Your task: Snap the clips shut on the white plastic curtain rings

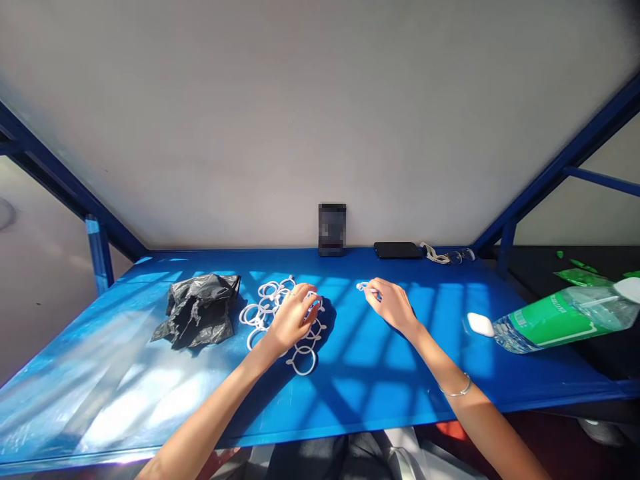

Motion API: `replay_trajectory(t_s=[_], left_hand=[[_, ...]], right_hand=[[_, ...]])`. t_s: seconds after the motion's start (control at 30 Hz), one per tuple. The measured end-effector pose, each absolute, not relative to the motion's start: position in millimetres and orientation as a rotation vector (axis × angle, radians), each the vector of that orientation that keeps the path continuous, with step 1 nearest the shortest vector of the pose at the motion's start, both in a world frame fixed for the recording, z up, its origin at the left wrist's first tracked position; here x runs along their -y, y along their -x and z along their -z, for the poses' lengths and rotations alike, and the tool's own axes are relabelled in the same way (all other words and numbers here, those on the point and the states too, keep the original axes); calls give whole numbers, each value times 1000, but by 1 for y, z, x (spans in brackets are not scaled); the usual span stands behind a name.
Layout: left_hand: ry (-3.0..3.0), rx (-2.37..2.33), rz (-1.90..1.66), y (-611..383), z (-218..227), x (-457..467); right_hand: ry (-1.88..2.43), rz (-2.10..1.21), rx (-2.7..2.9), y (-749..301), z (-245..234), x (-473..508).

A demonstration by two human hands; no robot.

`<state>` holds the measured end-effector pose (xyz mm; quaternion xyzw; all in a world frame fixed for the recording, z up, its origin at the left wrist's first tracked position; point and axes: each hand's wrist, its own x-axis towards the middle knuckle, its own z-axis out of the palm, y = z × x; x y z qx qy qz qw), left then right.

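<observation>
A loose pile of white plastic curtain rings [305,360], each with a small eyelet, lies left of centre on the blue table. My left hand [295,317] is over the right side of this pile, its fingers curled in on a white ring at the fingertips. Part of the pile is hidden beneath that hand. To the right, apart from the pile, my right hand [390,303] pinches another white curtain ring [361,286]. Most of this ring is covered by the fingers, and only its left end shows.
Left of the pile sits a crumpled black plastic bag [203,310]. A phone-like device [332,230] leans on the back wall, near a flat black phone [397,251] and glasses [460,256]. At right are a white case [481,325] and a green-labelled bottle [565,317].
</observation>
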<state>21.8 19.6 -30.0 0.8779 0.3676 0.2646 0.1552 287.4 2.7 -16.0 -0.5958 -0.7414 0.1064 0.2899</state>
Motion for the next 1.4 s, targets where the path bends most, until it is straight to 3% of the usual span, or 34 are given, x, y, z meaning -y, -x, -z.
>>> replay_trajectory(t_s=[0.07,0.17,0.47,0.63,0.83,1.4], left_hand=[[-2685,-1128,-621,-19,34,-23],[-2846,-1160,-485,-21,40,-22],[-2950,-1276,-377,-26,57,-24],[-2720,-1179,-608,-24,46,-23],[-2216,-872,-874,-27,31,-17],[-1554,-673,-608,-39,20,-1]], right_hand=[[1788,-35,2010,-299,17,-6],[1935,62,2058,-309,17,-9],[1862,-64,2043,-300,16,-5],[1593,-197,2147,-289,19,-2],[1196,-543,2136,-269,25,7],[1004,-1665,1505,-242,35,18]])
